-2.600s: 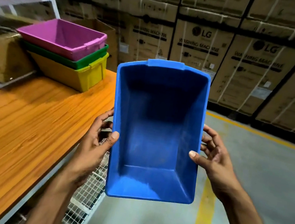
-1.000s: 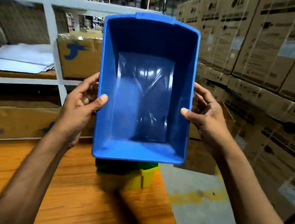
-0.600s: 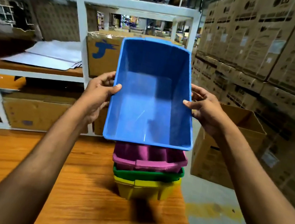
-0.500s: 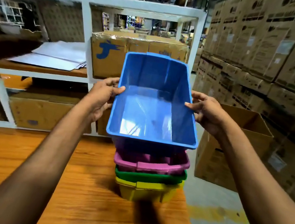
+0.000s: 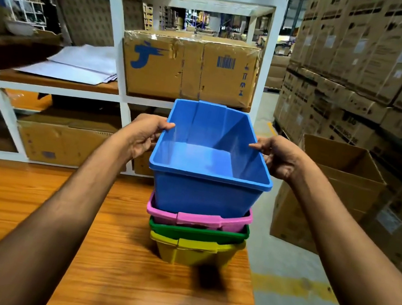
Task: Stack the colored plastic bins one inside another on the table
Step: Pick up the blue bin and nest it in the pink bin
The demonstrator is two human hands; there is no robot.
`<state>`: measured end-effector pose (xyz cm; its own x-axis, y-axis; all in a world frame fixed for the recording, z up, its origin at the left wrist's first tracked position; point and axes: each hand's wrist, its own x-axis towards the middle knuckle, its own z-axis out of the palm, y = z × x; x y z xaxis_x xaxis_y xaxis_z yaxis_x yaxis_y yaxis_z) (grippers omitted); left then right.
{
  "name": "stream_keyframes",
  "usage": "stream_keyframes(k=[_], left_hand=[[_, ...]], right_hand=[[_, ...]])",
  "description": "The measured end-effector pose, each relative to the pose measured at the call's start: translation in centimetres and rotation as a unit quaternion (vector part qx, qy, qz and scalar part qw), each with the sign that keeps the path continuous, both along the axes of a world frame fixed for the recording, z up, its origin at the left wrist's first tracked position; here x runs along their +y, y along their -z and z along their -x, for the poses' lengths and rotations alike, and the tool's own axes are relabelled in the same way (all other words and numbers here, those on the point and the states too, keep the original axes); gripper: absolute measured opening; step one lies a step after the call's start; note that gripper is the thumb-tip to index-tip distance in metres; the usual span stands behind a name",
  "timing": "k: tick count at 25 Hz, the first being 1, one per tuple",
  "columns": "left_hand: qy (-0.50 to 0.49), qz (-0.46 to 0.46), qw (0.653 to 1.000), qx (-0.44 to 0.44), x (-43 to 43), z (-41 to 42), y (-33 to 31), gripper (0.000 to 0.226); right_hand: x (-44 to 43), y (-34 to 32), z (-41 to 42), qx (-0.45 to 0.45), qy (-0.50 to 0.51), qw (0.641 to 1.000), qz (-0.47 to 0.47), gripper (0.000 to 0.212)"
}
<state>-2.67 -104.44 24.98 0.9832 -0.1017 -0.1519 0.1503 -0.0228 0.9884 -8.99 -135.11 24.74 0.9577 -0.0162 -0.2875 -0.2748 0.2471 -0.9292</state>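
A blue bin (image 5: pixel 203 195) sits partly inside a pink bin (image 5: pixel 209 221), its upper half still standing above the pink rim. Under the pink one a green bin (image 5: pixel 196 233) is nested in a yellow bin (image 5: pixel 192 254), which rests on the wooden table (image 5: pixel 70 250) near its right edge. My left hand (image 5: pixel 144 134) grips the blue bin's left rim, thumb over the edge. On the opposite rim my right hand (image 5: pixel 279 157) holds it the same way. The blue bin is upright and holds nothing.
A white shelf rack (image 5: pixel 123 101) stands behind the table with a taped cardboard box (image 5: pixel 187 69) and papers (image 5: pixel 75 65) on it. An open cardboard box (image 5: pixel 330 191) stands on the floor to the right, before stacked cartons (image 5: pixel 371 61).
I have brought the blue bin from a tilted hold in the air down level and lowered it into the pink bin on top of the stack. My hands kept their grip throughout.
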Motion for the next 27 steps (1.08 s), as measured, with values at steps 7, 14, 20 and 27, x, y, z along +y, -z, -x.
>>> stream_keyframes(k=[7, 14, 20, 27], left_hand=[[-0.013, -0.004, 0.999, 0.048, -0.1, 0.8, 2.7, 0.022], [-0.016, -0.048, 0.997, 0.066, -0.3, 2.3, 4.1, 0.028], [-0.032, -0.046, 0.997, 0.058, -0.6, 2.6, 4.7, 0.03], [-0.061, -0.064, 0.995, 0.035, -0.6, 3.1, 5.1, 0.029]], right_hand=[[0.5, 1.9, -0.7, 0.035, 0.025, 0.999, 0.033, 0.037], [1.4, 4.0, -0.5, 0.058, 0.043, 0.996, 0.052, 0.041], [1.4, 4.6, -0.5, 0.05, 0.063, 0.993, 0.086, 0.037], [1.8, 4.2, 0.5, 0.026, 0.092, 0.985, 0.141, 0.032]])
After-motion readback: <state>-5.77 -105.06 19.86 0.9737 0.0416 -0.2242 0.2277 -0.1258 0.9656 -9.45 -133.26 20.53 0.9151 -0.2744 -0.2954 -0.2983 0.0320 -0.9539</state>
